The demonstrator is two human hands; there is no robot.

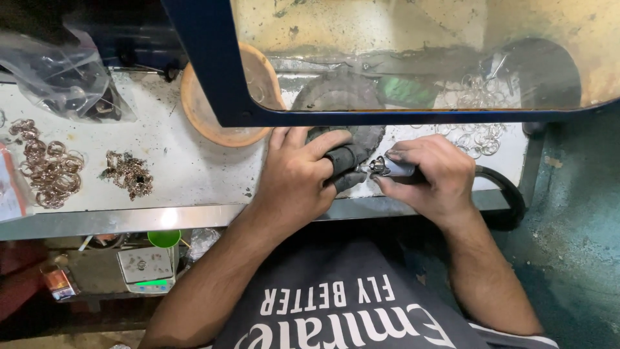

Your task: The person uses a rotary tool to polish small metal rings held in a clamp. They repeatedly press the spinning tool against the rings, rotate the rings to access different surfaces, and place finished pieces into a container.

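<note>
The left hand [298, 176] grasps a small dark piece [347, 159] at the front edge of the worktop [187, 161]. The right hand [429, 176] is clenched around a rotary handpiece [391, 168], its tip touching the piece.

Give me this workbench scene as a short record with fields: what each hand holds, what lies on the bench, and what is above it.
Left hand: closed grip on a small piece wrapped in dark covering, fingertips dark-covered
Right hand: closed grip on a slim silver rotary handpiece, tip at the piece
Bench left: pile of rose-gold metal rings, smaller cluster of rose-gold pieces
Bench right: loose silver rings
Behind hands: round terracotta dish, clear plastic bag
Above: blue-framed transparent shield
</note>
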